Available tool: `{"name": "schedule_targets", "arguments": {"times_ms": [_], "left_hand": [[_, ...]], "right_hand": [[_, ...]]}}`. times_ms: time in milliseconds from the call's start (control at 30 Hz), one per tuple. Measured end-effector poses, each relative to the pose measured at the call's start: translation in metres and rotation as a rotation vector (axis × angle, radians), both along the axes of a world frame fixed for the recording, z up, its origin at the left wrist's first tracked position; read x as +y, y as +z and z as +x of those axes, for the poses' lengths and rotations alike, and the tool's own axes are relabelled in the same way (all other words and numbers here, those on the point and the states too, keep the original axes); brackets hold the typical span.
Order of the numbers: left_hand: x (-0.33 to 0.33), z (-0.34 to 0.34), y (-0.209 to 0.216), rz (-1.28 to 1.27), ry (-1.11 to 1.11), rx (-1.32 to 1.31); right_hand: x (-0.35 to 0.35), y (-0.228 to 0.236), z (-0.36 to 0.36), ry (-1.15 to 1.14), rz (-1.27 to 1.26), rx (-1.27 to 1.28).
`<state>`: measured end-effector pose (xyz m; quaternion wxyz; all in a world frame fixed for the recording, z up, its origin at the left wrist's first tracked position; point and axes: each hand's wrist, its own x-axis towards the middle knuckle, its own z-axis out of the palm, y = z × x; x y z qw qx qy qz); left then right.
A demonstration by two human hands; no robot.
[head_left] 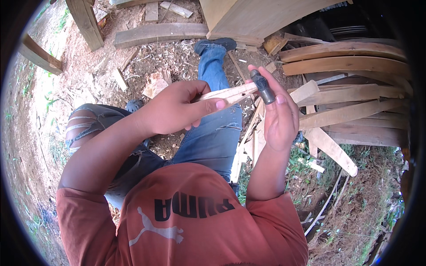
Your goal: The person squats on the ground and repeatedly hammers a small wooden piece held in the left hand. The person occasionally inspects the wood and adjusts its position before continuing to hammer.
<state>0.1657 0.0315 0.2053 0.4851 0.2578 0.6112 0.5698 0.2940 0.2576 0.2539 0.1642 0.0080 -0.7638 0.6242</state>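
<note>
My left hand is wrapped round a pale, rough wooden handle, thumb along its near side. The handle points right, and its narrower end meets a dark metal hammer head. Fingers and thumb of my right hand grip the head from its right side. The head sits crosswise to the wood, slightly tilted. Whether the wood passes into the head's eye cannot be made out. Both hands are raised in front of my chest, above my jeans.
Curved planks and boards are stacked at the right. A large wooden panel stands ahead, near my shoe. A long beam lies at the far left. Wood chips and offcuts litter the dirt ground.
</note>
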Motion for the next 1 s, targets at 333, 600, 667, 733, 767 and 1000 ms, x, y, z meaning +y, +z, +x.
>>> {"name": "schedule_targets", "arguments": {"times_ms": [333,600,667,733,767,1000], "left_hand": [[-0.002,0.003,-0.001,-0.027,0.202,0.718],[-0.002,0.008,-0.002,-0.051,0.246,0.745],[-0.001,0.010,-0.002,-0.050,0.263,0.732],[0.001,0.012,-0.004,-0.042,0.291,0.711],[0.001,0.012,-0.003,-0.043,0.276,0.718],[-0.003,0.005,0.007,-0.020,0.252,0.785]], "right_hand": [[-0.007,-0.014,0.004,-0.048,0.035,0.007],[-0.024,-0.036,0.001,-0.179,0.244,0.091],[-0.025,-0.046,0.001,-0.242,0.253,0.109],[-0.026,-0.050,0.001,-0.312,0.339,0.109],[-0.026,-0.051,0.000,-0.351,0.419,0.099],[-0.023,-0.047,0.000,-0.320,0.554,0.164]]}}
